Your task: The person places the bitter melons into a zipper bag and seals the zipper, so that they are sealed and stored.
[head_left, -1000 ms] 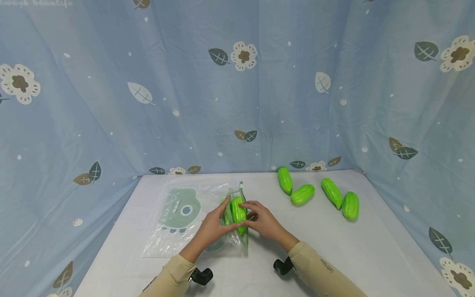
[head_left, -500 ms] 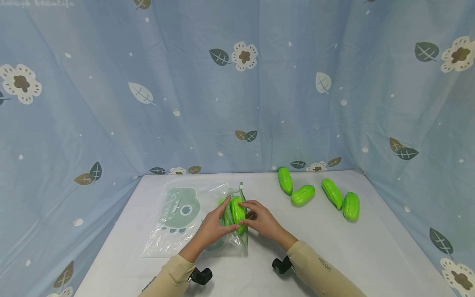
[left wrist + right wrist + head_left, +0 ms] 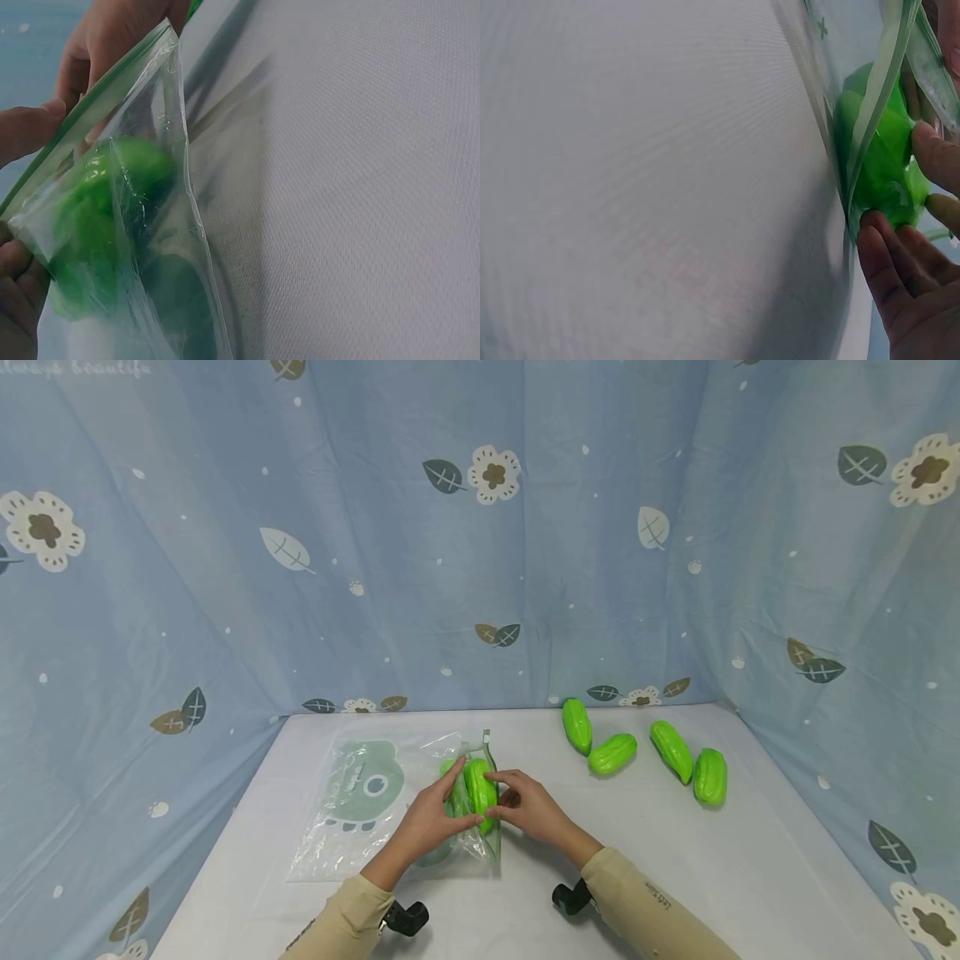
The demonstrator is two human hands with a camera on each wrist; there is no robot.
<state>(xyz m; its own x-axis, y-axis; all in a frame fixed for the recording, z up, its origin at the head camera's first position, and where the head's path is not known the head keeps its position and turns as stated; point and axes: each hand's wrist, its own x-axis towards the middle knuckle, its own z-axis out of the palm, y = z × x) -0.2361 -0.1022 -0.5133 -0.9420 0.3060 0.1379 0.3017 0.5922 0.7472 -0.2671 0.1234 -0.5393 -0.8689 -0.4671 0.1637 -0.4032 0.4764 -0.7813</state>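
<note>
A clear zip bag (image 3: pixel 311 860) with a green dinosaur print lies on the white table, its mouth gaping toward the right. At that mouth my left hand (image 3: pixel 429 817) holds the bag's near side, thumb and fingers spread along the rim. My right hand (image 3: pixel 534 807) grips a bright green ridged fruit (image 3: pixel 478 781), which sits in the bag's opening. Another green fruit (image 3: pixel 458 800) shows through the plastic beside it, partly covered by my left hand. In the right wrist view, fingertips (image 3: pixel 877 225) touch the lower end of the green fruit (image 3: pixel 889 165).
Several more green ridged fruits (image 3: pixel 612 753) lie at the back right of the white table (image 3: pixel 637 868). Behind and beside the table hangs a blue patterned curtain (image 3: pixel 390 568). Black wrist-worn devices (image 3: pixel 407 918) show under both beige sleeves (image 3: pixel 652 902).
Both hands stay almost still at the bag mouth. The fruit under my right hand has shifted very slightly left. The loose fruits have not moved.
</note>
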